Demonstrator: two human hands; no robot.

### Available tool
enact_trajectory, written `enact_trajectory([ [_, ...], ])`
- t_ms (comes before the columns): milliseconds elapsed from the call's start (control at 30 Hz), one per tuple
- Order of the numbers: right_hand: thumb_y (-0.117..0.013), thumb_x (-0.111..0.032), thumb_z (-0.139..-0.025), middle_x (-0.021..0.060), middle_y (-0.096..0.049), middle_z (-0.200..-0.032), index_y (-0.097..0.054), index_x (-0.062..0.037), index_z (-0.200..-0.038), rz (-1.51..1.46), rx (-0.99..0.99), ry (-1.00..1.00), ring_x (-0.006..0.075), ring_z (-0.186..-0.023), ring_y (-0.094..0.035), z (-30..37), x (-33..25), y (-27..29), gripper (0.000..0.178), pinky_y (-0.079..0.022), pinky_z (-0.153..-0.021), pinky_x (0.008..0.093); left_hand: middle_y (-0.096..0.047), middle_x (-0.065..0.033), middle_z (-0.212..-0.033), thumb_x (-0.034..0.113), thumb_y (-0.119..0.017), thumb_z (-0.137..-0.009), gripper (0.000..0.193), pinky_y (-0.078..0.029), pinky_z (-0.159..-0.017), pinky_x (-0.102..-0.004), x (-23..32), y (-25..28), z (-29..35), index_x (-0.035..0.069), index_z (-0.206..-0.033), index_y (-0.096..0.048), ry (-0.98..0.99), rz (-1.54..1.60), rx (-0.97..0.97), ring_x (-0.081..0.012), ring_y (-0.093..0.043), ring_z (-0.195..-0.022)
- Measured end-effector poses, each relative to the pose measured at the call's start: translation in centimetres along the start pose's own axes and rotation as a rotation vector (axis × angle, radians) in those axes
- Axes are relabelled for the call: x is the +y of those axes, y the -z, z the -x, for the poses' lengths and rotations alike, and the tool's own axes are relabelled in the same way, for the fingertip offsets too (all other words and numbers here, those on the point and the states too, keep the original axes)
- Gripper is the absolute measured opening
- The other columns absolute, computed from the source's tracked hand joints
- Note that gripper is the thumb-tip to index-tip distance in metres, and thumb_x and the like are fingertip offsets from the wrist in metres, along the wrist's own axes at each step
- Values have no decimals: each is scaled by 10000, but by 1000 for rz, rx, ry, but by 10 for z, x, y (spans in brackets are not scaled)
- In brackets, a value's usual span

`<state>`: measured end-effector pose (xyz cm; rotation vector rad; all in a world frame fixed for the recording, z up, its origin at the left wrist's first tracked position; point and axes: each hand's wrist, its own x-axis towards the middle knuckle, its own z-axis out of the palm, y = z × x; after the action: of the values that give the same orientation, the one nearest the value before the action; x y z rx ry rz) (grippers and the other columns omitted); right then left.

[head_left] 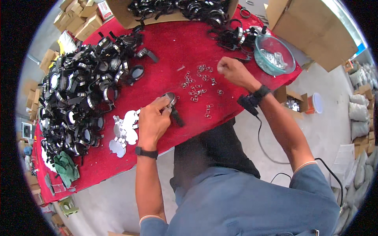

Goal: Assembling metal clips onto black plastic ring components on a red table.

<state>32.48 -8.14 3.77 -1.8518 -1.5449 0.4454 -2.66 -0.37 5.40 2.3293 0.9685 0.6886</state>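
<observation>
A: Which object does the left grip (154,120) hold?

B: The left grip is closed on a metal ring (170,97), which shows at its fingertips. A black strap (178,118) extends from beside the ring, just right of this grip, over the red-covered desk (167,47).

A: And the right grip (236,72)?

B: It lies forward and to the right of the left grip, its fingers curled inward. Whether they are clenched on anything cannot be told from this view.

A: What occupies the space between the two grips?

B: Small metal clips (193,92), scattered in loose clusters.

A: And the surroundings?

B: Just left of the left grip, overlapping white pieces (130,126); farther left, a large heap of black-and-silver rings (90,74). To the right of the right grip stands a clear bowl (260,59) with shiny contents. Well forward of both grips, a cardboard box (119,15) contains further black parts (181,8).
</observation>
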Motion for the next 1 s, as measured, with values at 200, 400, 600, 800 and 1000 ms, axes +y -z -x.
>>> enact_trajectory([
  [200,-672,-119,-1056,54,-699,-974,-667,24,-1256,-926,-133,-380,122,-824,-668,38,-61,-40,246,-548,-679,251,-764,-202,-1254,55,-738,-891,323,-534,-1112,-390,10,6,-2,24,-1210,-782,112,35,-77,-345,-701,-1274],
  [400,-646,-78,-1071,90,-719,-1019,-661,33,-1166,-1252,-48,-482,154,-898,-734,52,-94,-96,147,-600,-729,267,-771,-219,-1231,30,-711,-878,316,-547,-1097,-400,15,2,0,7,-1183,-788,92,30,-41,-361,-709,-1261],
  [600,-681,-120,-1061,30,-695,-949,-690,-6,-1137,-1151,-9,-519,99,-803,-645,48,-116,-125,137,-528,-697,249,-773,-210,-1214,36,-700,-873,322,-553,-1084,-397,9,-6,0,21,-1181,-790,54,-76,8,-354,-721,-1236],
  [800,-708,-138,-1029,43,-725,-893,-741,10,-1082,-1078,86,-506,114,-778,-651,46,-125,-152,161,-525,-693,289,-772,-205,-1221,32,-685,-883,323,-549,-1091,-392,19,-2,-1,21,-1189,-789,83,-91,-28,-341,-723,-1237],
  [1000,-737,-212,-984,166,-786,-908,-771,18,-1014,-794,136,-462,232,-836,-745,52,-116,-166,235,-573,-784,399,-746,-249,-1214,21,-650,-884,313,-570,-1034,-422,11,-4,0,0,-1172,-770,-14,-61,4,-426,-704,-1204],
])
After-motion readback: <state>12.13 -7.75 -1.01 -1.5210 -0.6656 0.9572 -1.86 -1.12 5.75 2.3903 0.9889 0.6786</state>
